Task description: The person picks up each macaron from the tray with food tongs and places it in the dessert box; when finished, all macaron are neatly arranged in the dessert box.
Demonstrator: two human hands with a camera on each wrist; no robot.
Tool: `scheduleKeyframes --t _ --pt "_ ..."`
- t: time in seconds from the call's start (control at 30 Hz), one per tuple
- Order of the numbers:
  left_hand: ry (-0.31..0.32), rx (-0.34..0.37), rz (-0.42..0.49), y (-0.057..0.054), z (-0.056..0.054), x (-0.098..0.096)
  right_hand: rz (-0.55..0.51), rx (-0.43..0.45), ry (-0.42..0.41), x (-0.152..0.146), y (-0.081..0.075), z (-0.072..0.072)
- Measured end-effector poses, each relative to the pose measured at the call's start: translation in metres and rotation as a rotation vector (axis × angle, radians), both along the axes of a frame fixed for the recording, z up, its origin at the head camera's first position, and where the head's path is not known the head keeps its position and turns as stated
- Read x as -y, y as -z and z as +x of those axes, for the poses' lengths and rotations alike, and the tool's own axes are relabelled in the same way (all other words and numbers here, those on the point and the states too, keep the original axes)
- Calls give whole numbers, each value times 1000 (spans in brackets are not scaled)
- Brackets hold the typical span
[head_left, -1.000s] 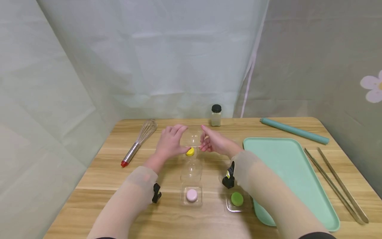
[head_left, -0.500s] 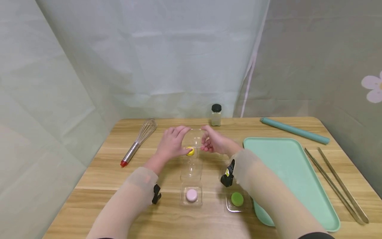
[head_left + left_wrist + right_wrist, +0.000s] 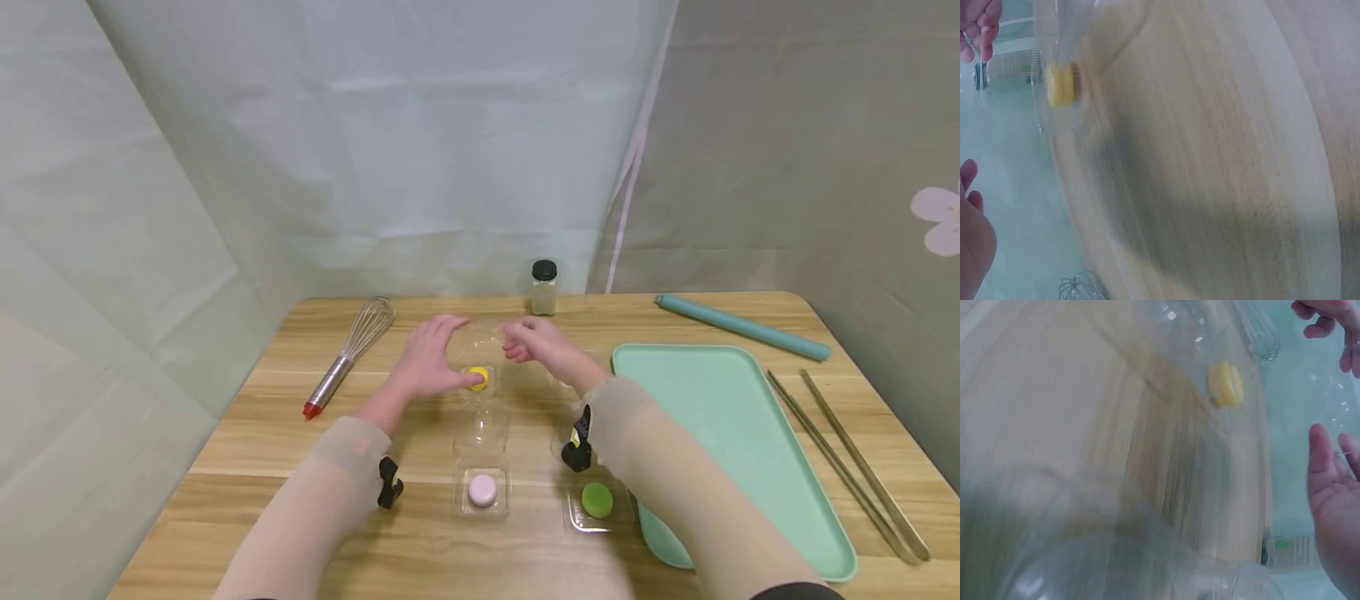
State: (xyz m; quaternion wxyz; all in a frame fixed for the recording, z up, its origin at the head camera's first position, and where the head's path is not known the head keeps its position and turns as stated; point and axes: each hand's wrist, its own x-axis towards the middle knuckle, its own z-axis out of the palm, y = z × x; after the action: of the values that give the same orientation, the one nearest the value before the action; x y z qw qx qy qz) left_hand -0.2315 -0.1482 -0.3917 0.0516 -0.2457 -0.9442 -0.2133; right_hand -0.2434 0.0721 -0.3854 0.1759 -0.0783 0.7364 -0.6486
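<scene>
A clear plastic clamshell box [image 3: 486,333] stands at the middle back of the table, its lid raised. In its base lies a yellow macaron [image 3: 478,378], seen side-on in the right wrist view. My right hand [image 3: 543,343] pinches the lid's right edge between thumb and fingers. At the box's left side is my left hand [image 3: 431,358], fingers spread, its thumb overlapping the yellow macaron in the head view. Nearer me, a second open clear box [image 3: 482,429] has a pink macaron [image 3: 482,490] in its base. A green macaron [image 3: 597,500] sits in another clear box, partly behind my right forearm.
A whisk [image 3: 348,358] with a red handle end lies at the left. At the back stands a jar with a black lid [image 3: 543,287]. On the right are a mint-green tray [image 3: 697,417], long metal tongs [image 3: 847,467] and a teal rod [image 3: 742,327].
My right hand has drawn its fingers together at the lid's edge and shifted slightly up. The lid has tilted a little. My left hand stays nearly in place, and the macarons have not moved.
</scene>
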Motion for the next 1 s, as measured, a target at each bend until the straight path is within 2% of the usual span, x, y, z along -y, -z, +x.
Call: scheduleKeyframes --t 0.1,0.3,0.37,0.5,0.6,0.73,0.87,1.0 --pt "17 95 90 -2 -1 1 95 -83 -10 -2 0 -1" --pt "77 250 307 -3 -2 4 213 -205 -66 -5 3 -3" --pt "67 291 336 -3 -2 4 249 -239 -81 -6 5 -3" --pt "3 363 358 -4 -2 5 279 -301 -100 -7 5 -2" --pt "-38 381 347 -6 -2 5 268 -322 -119 -7 5 -2" --pt "-55 373 313 -6 -4 5 289 -317 -150 -6 5 -2" --pt "-64 359 295 -5 -4 7 316 -318 -166 -3 5 -2" --pt "-45 349 287 -3 -4 10 303 -322 -176 -2 5 -2"
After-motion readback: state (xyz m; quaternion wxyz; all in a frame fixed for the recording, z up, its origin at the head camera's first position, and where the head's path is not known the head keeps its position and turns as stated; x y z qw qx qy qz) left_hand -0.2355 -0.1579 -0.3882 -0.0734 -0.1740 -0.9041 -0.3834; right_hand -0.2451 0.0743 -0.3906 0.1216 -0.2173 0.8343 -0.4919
